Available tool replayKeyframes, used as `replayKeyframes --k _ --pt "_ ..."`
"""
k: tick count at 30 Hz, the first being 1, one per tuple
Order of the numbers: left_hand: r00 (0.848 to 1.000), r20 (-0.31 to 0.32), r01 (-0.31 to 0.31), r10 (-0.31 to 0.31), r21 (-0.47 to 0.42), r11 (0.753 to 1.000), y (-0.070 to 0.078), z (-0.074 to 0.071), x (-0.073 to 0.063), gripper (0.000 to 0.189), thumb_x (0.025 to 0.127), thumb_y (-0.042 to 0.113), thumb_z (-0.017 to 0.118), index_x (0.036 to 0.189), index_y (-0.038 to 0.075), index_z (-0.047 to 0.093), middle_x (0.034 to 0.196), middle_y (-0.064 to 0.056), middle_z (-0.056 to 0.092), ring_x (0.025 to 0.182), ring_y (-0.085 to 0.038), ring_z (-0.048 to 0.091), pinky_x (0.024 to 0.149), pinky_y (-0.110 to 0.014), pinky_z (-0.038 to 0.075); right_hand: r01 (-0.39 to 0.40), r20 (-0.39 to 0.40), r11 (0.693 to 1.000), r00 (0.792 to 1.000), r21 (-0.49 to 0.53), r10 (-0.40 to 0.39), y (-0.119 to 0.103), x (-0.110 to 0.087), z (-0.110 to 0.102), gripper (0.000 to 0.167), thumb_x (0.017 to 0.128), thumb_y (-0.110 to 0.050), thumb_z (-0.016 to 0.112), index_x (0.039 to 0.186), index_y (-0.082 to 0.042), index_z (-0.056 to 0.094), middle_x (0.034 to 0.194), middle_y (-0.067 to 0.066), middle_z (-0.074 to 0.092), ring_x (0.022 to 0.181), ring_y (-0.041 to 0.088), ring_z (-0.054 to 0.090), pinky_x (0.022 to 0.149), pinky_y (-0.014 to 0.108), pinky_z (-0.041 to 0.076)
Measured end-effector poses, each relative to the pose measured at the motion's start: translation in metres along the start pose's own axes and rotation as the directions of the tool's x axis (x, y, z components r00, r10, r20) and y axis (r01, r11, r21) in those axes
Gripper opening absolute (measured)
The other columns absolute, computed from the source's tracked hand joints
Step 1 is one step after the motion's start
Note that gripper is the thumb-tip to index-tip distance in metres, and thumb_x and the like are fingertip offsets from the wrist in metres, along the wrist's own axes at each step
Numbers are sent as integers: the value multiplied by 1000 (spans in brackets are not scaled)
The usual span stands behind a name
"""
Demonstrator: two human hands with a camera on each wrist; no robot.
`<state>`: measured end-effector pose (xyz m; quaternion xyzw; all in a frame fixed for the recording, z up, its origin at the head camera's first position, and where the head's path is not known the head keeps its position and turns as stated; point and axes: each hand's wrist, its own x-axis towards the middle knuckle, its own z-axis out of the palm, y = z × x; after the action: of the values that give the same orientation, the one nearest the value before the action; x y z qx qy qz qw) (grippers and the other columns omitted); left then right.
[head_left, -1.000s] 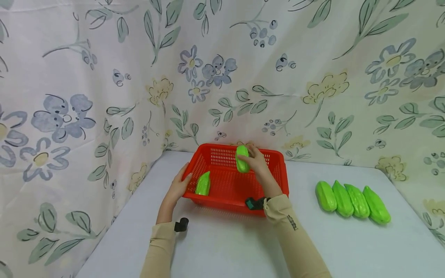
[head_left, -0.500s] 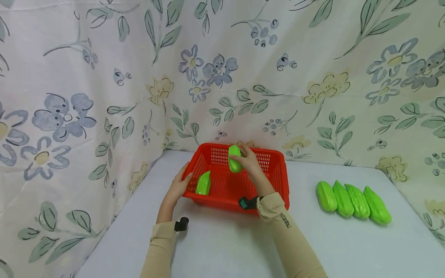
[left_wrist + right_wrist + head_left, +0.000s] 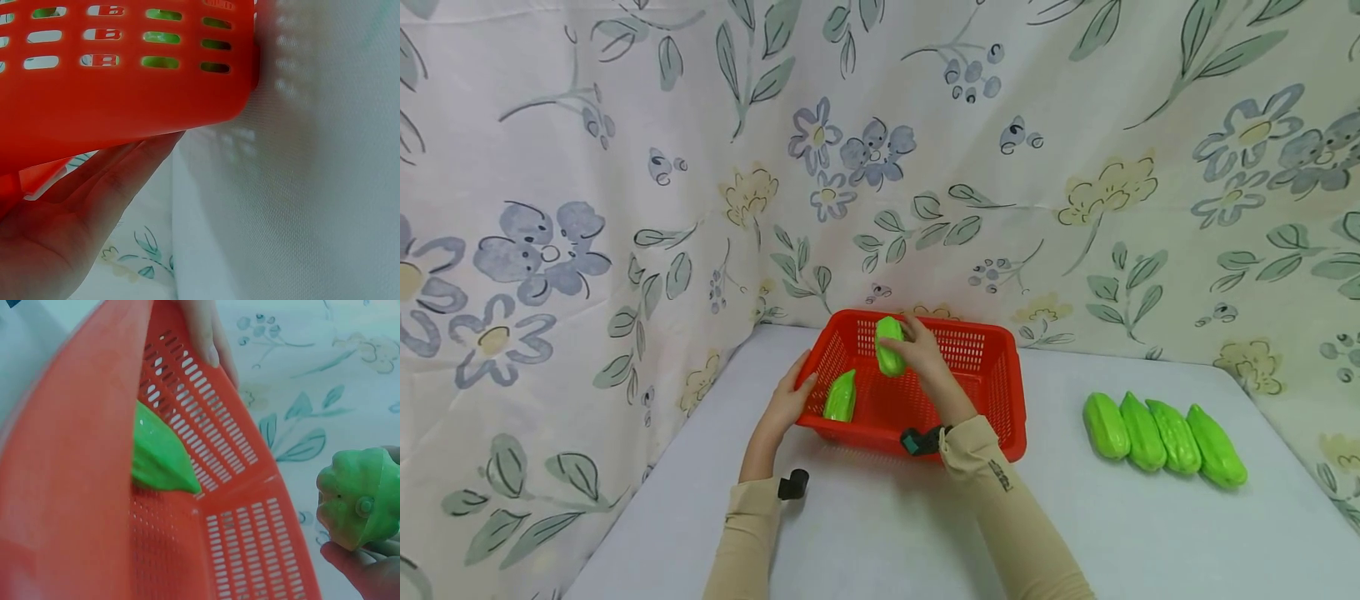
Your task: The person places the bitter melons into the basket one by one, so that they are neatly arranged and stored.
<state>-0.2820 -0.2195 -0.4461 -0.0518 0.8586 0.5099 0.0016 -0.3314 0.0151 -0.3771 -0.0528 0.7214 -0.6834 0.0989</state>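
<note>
A red perforated plastic basket (image 3: 850, 432) stands near the back of the table. My left hand (image 3: 786, 404) grips its left rim, thumb over the inside and fingers along the outer wall. My right hand (image 3: 923, 354) holds a bright green bitter melon (image 3: 890, 348) above the basket, left of its middle. In the right wrist view the held bitter melon (image 3: 355, 497) shows its round, lobed end with a small stub. Inside the basket, at its left end, lies another bitter melon (image 3: 841, 397), its pointed tip toward the back.
Several more bitter melons (image 3: 1163, 435) lie side by side in a row on the white table (image 3: 1090, 533), right of the basket. A floral curtain (image 3: 880, 150) hangs right behind the basket and along the left side.
My right hand has moved left over the basket with the bitter melon. My left hand stays on the rim, and the basket keeps its place.
</note>
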Motion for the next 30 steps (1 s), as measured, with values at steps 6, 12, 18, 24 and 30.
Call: replayKeyframes --k 6,12,18,24,30 --pt "1000 -5 -7 7 3 1000 2 1 -1 58 104 31 40 157 24 18 155 -18 34 121 -33 47 101 -50 44 -4 15 1000 1000 13 4 0 0 9 78 92 -15 67 156 -16 23 158 10 35 144 31 34 113 47 36" --pt "1000 -3 -6 6 1 1000 4 1 -1 58 104 31 40 157 23 18 155 -18 34 122 -33 48 101 -51 46 -13 33 1000 999 11 12 -3 -2 16 80 91 -14 67 156 -11 21 158 12 32 145 31 32 114 47 35" --pt "1000 -5 -3 3 -3 1000 2 1 -1 58 104 31 40 157 23 19 154 -18 36 117 -32 51 96 -46 49 -21 27 1000 999 -8 21 2 0 24 78 91 -16 68 155 -11 24 159 11 32 147 31 29 115 47 34" --pt "1000 -2 -7 7 -14 1000 2 1 -2 58 104 31 41 157 23 19 154 -18 37 120 -33 49 100 -49 47 -25 30 999 999 -30 26 6 1 30 77 91 -17 68 155 -11 26 158 12 34 146 32 31 115 48 32" --pt "1000 -8 -5 5 -5 1000 2 0 -2 58 104 31 40 157 23 18 154 -18 36 120 -32 48 102 -52 45 -29 37 997 999 -71 31 9 3 34 75 91 -18 69 154 -11 29 157 14 35 145 33 32 115 47 34"
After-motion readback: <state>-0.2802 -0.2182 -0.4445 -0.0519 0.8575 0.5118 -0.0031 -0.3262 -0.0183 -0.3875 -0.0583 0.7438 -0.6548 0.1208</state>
